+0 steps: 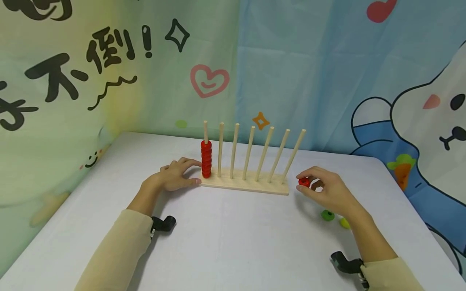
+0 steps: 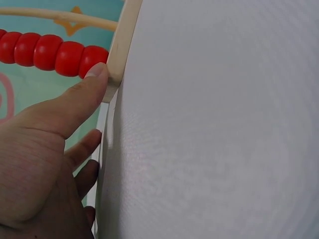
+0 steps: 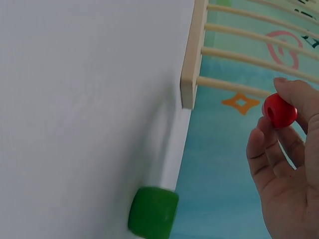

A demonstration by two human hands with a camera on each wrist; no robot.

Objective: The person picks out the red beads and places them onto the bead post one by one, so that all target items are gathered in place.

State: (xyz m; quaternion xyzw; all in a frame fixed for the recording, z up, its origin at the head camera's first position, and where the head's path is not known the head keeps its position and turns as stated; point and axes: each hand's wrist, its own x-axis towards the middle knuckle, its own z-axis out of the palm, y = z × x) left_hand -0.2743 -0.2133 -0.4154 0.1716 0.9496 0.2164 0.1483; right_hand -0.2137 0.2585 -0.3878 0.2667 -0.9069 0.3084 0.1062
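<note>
In the head view, a wooden peg stand [image 1: 244, 184] carries several upright pegs. Red beads [image 1: 206, 159] are stacked on its leftmost peg. At that end, my left hand [image 1: 177, 174] holds the base between thumb and index finger; the left wrist view has the thumb [image 2: 89, 94] on the base's edge beside the lowest bead. My right hand [image 1: 325, 190] pinches a single red bead [image 1: 304, 182] between thumb and fingers, just right of the stand. The bead's hole [image 3: 270, 113] faces the camera in the right wrist view, and this bead is off the pegs.
A green bead [image 1: 327, 215] and a yellow bead [image 1: 344, 223] lie on the white table [image 1: 233, 242] below the right hand, the yellow one partly hidden by the wrist. Behind the table hangs a printed cloth [image 1: 291, 72], close to the back edge.
</note>
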